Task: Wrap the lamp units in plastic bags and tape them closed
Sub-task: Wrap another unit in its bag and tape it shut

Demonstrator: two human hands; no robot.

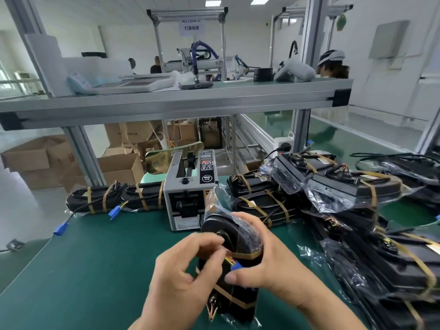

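A black lamp unit (228,228) with tan tape bands and a blue connector (236,266) lies lengthwise on the green mat in front of me. A clear plastic bag (247,231) covers part of its far end. My right hand (266,260) grips the unit and the bag from the right, thumb near the blue connector. My left hand (188,270) pinches at the wires on the unit's left side with curled fingers. A grey tape dispenser (190,191) stands just beyond the unit.
Several bagged and taped lamp units (345,186) pile up at the right. Two unbagged units (114,198) lie left of the dispenser, blue plugs (61,228) trailing off the mat edge. An aluminium shelf (176,101) spans overhead. Cardboard boxes (35,160) stand behind.
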